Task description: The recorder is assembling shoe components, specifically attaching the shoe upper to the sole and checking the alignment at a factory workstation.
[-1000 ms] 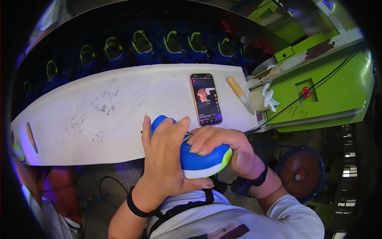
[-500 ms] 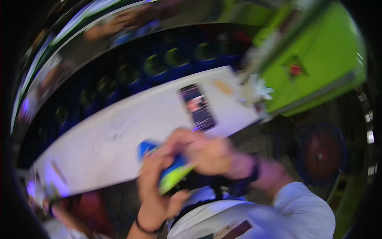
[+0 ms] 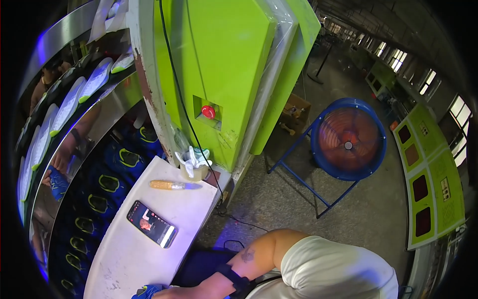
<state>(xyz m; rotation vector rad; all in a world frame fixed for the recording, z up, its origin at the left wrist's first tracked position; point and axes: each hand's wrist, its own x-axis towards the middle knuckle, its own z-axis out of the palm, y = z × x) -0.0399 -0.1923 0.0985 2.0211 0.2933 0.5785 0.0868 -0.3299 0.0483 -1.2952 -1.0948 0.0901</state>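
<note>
At the very bottom edge of the view, on the near end of the white worktable [image 3: 124, 259], sits the blue shoe [image 3: 147, 291] I am handling. Only a small blue part of it with a bit of pale lacing shows above the frame's edge, so I cannot tell which way its toe points or how its long axis runs. What shows is bright blue with a rounded top.

My right hand [image 3: 174, 293] lies just beside the shoe and seems to touch it, but the fingers are cut off by the frame, so I cannot tell whether they are spread or closed on it. The right forearm runs from the shoe up and rightwards to a bent elbow, bare, with a black wristband [image 3: 234, 280] round the wrist and a white short sleeve [image 3: 328, 269] above the elbow. My left hand is out of view.

Farther along the table lie a smartphone [image 3: 152, 224] with its screen lit, a yellowish tube [image 3: 172, 185], and a small cup [image 3: 195, 167] stuffed with white bits. Left of the table, blue shoes with green openings [image 3: 107, 184] stand in a row. Behind the table rises a lime-green machine [image 3: 219, 74] with a red button [image 3: 208, 111], and to the right a blue floor fan [image 3: 348, 144] stands on the concrete.
</note>
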